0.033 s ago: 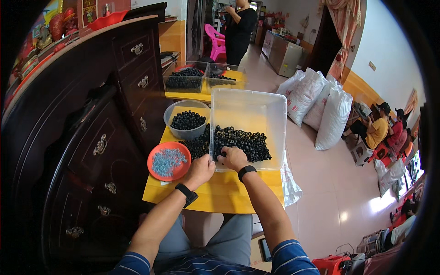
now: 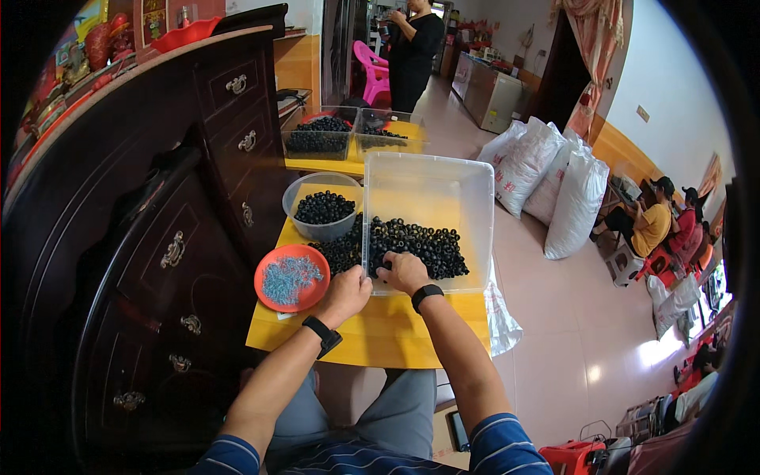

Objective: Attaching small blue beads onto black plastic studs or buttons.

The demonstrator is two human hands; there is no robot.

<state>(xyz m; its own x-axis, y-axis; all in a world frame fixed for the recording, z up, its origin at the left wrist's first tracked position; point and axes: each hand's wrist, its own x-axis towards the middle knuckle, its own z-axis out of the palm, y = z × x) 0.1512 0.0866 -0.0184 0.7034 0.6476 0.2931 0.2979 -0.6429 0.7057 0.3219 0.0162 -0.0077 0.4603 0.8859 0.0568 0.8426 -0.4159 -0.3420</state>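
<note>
My left hand (image 2: 348,292) is closed on the near left corner of a clear plastic bin (image 2: 431,178). Inside that bin, a heap of small black ring-like pieces (image 2: 431,249) covers the near half of the bottom. My right hand (image 2: 405,273) reaches over the near wall, its fingers curled down at the heap; the fingertips are hidden. More black pieces lie left of the bin on the yellow tabletop (image 2: 380,332). A round clear tub (image 2: 297,194) holds further black pieces. Beside my left hand sits an orange-red plate (image 2: 269,301) with many thin bluish slivers (image 2: 291,279).
Two clear trays (image 2: 317,142) with black pieces stand beyond the tub. A dark drawer cabinet (image 2: 158,229) closes off the left side. Stuffed white sacks (image 2: 574,210) stand on the floor at right. A standing person (image 2: 414,55) is behind; others sit far right.
</note>
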